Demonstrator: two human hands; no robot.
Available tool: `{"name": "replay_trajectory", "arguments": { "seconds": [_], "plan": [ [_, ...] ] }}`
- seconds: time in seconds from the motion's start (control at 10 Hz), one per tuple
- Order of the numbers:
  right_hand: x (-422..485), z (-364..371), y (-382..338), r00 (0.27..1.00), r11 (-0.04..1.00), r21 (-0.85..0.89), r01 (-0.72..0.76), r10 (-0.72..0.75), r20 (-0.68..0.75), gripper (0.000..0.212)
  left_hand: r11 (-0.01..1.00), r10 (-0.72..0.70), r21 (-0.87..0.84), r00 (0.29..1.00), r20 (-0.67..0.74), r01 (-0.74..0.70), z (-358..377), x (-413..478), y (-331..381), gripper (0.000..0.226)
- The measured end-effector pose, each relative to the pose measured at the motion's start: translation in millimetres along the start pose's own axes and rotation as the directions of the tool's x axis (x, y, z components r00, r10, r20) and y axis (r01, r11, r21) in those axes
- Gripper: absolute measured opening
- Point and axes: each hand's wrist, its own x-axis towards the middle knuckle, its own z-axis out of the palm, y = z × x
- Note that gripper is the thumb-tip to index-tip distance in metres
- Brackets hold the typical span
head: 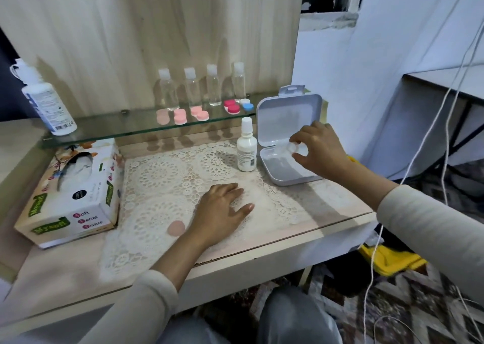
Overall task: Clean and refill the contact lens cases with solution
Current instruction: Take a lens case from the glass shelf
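1. The pale desk (327,212) stood against a wood-grain panel, with a white wall and hanging cords at 3 o'clock. A lace mat (157,176) covered its middle.
2. A glass shelf (110,127) ran along 12 o'clock. It carried a big solution bottle (47,100) at 10 o'clock, four clear bottles (192,87) and a row of coloured lens cases (180,117).
3. A tissue box (78,199) lay at 9 o'clock, handy for drying.
4. An open white box (285,118) sat at 2 o'clock, with a small bottle (247,149) just beside it.
5. The left hand (222,210) rested flat on the mat, fingers spread, holding nothing.
6. The right hand (322,149) pinched what looked like a clear lens case (292,147) between thumb and fingertips, over the box's tray.
7. Lifting that case level and swinging it wide of the small bottle to the mat at 6 o'clock would likely serve best, since a light pinch on smooth plastic could slip.
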Motion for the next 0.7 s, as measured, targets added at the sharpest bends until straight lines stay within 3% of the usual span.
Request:
{"name": "replay_trajectory", "arguments": {
  "seconds": [0.2, 0.7],
  "plan": [
    [-3.1, 9.2, 4.3, 0.983, 0.976, -0.137, 0.171, -0.179, -0.047, 0.036, 1.0, 0.011, -0.01, 1.0, -0.01, -0.011, 2.6, -0.8, -2.0, 0.054],
    [-7.2, 19.7, 11.0, 0.959, 0.959, -0.178, 0.22, -0.246, -0.14, 0.037, 1.0, 0.013, -0.024, 1.0, -0.006, -0.013, 3.3, -1.3, -2.7, 0.054]
  ]
}}
